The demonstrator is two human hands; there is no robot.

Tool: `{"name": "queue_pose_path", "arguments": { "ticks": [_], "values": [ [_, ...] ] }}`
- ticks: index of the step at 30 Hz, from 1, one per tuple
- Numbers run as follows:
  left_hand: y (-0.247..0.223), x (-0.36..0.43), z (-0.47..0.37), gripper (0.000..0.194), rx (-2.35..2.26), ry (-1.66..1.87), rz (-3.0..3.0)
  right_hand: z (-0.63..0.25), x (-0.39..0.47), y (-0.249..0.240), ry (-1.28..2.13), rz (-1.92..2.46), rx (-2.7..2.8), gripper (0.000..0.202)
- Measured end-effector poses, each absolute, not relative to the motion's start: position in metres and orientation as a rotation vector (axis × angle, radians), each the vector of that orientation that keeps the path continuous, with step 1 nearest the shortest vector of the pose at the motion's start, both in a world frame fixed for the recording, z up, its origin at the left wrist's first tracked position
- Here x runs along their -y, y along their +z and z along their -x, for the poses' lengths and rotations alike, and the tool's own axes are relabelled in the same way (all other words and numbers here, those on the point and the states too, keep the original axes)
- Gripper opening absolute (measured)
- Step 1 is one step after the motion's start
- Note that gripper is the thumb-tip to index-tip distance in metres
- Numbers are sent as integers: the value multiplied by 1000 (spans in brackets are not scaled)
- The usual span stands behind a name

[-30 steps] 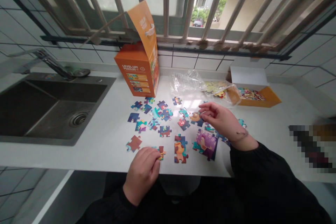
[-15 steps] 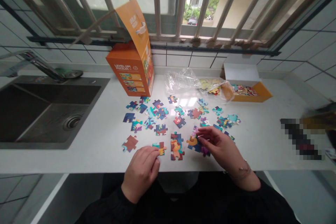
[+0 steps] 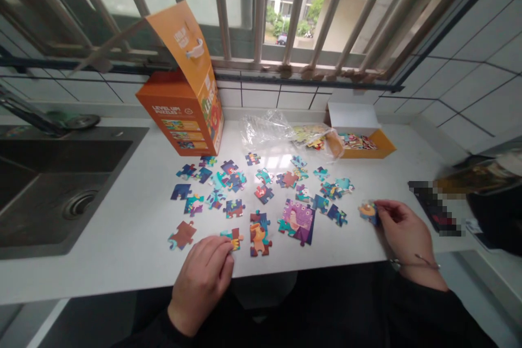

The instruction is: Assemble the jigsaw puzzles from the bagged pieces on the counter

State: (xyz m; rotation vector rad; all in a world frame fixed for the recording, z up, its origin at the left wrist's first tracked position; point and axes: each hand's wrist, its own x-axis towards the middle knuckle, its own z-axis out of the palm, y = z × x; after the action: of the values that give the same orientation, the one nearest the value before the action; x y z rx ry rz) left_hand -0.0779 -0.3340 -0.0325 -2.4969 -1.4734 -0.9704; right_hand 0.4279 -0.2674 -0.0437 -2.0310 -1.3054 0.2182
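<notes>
At the right, my right hand point(image 3: 405, 236) is closed in a pinch on an orange-and-blue puzzle piece point(image 3: 368, 211). My left hand point(image 3: 202, 277) rests by the counter's front edge, its fingers curled together over a teal, brown and yellow puzzle piece point(image 3: 233, 238). Between the hands lie a joined strip with an orange figure point(image 3: 260, 232) and a joined block with a purple creature point(image 3: 297, 221). A brown puzzle piece point(image 3: 182, 235) sits beyond my left hand. Several loose, mostly blue and teal pieces spread behind these, among them a red-and-blue one point(image 3: 264, 193).
An orange puzzle box point(image 3: 177, 119) stands with its lid up at the back. Clear plastic wrap point(image 3: 267, 129) and a yellow box of pieces point(image 3: 385, 145) lie to its right. The sink point(image 3: 138, 138) is at the left; a blurred-out dark object point(image 3: 435, 207) lies at the right.
My right hand has moved right, carrying the orange-and-blue piece away from the purple block, which now shows fully. My left hand stays on its piece. The view has swung right.
</notes>
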Motion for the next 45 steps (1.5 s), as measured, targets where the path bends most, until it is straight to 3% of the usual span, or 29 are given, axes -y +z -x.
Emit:
{"name": "queue_pose_path", "arguments": {
  "ticks": [5, 10, 16, 23, 31, 40, 45],
  "values": [
    [-33, 333, 78, 15, 1468, -936, 2499, -413, 260, -46, 199, 2105, 1429, 38],
    [-33, 331, 77, 14, 1468, -936, 2483, -373, 242, -32, -14, 1866, 1746, 28],
    [-35, 331, 78, 15, 1451, -936, 2478, -296, 193, -13, 132, 1503, 2117, 22],
    [-34, 335, 79, 22, 1465, -914, 2496, -252, 151, -18, 272, 1433, 2318, 5],
    [-30, 331, 71, 19, 1580, -909, 2399, -255, 162, -15, 310, 1323, 2175, 28],
    [-30, 332, 69, 17, 1615, -893, 2381, -238, 247, -6, 732, 1225, 1923, 50],
    [-30, 333, 69, 15, 1603, -883, 2420, -217, 274, -8, 714, 1210, 1994, 47]
  ]
}}
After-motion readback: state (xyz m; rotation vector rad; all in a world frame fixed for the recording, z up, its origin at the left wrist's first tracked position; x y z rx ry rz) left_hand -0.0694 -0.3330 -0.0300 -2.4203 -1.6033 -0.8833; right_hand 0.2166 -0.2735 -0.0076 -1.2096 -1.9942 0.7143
